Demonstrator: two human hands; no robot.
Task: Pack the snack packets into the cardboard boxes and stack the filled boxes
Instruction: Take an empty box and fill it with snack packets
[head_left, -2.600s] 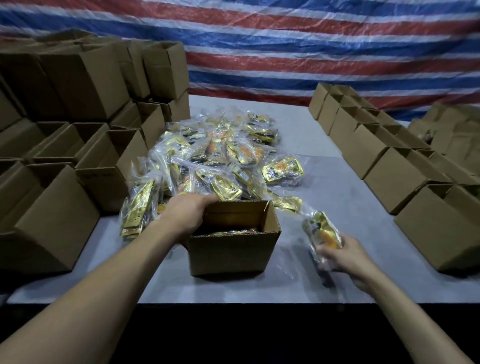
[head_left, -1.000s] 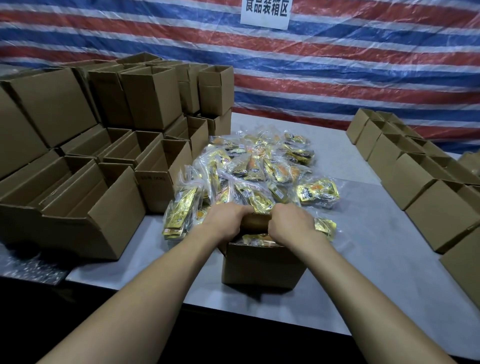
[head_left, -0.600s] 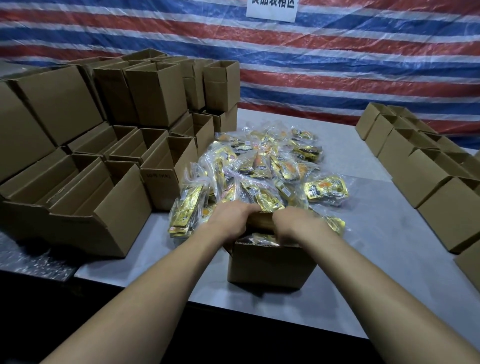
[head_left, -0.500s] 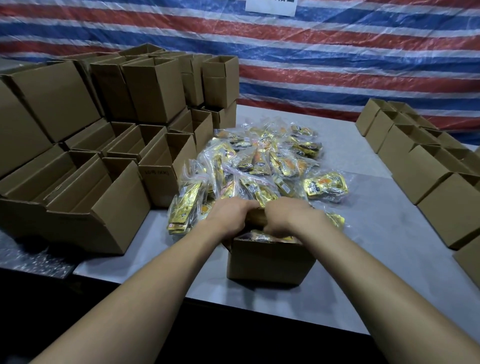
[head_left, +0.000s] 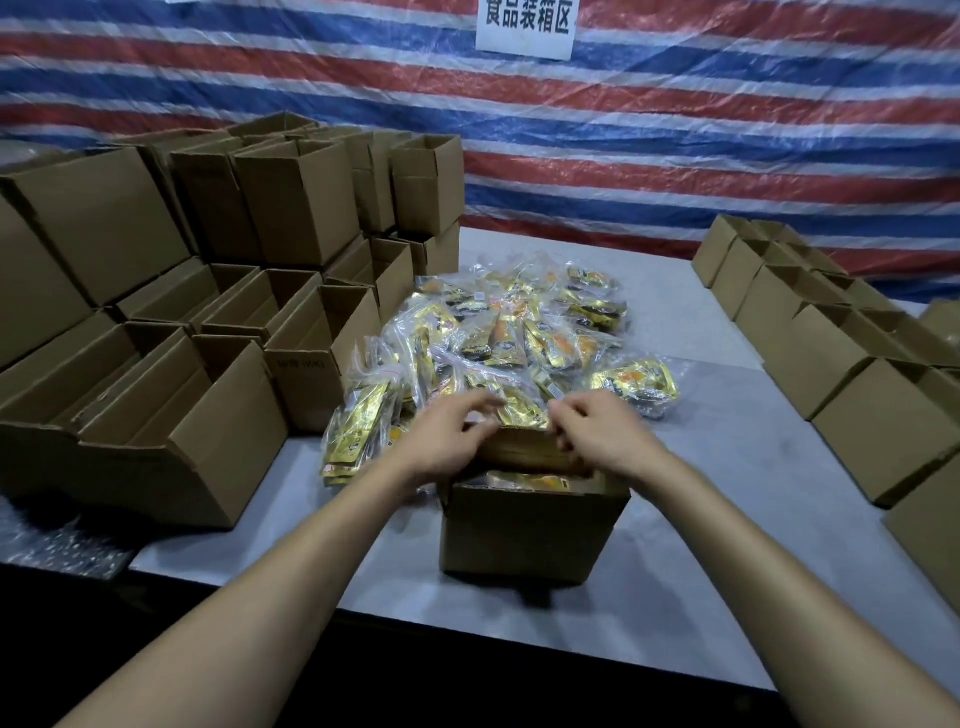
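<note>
A small cardboard box (head_left: 530, 530) stands near the table's front edge, with gold snack packets (head_left: 524, 480) showing inside its opening. My left hand (head_left: 447, 436) and my right hand (head_left: 597, 431) both rest on the box's far flap (head_left: 519, 449), fingers curled over its far edge. The flap leans toward me over the opening. Just behind the box lies a big heap of gold and orange snack packets in clear bags (head_left: 509, 338).
Open cardboard boxes are stacked in layers on the left (head_left: 171, 364). A row of open boxes (head_left: 831, 353) runs along the right side. The grey table (head_left: 727, 493) ends close in front of me. A striped tarp with a white sign (head_left: 524, 23) hangs behind.
My right hand put its packet into the box, then both hands met at the box's far side. The far flap now tilts toward me over the opening.
</note>
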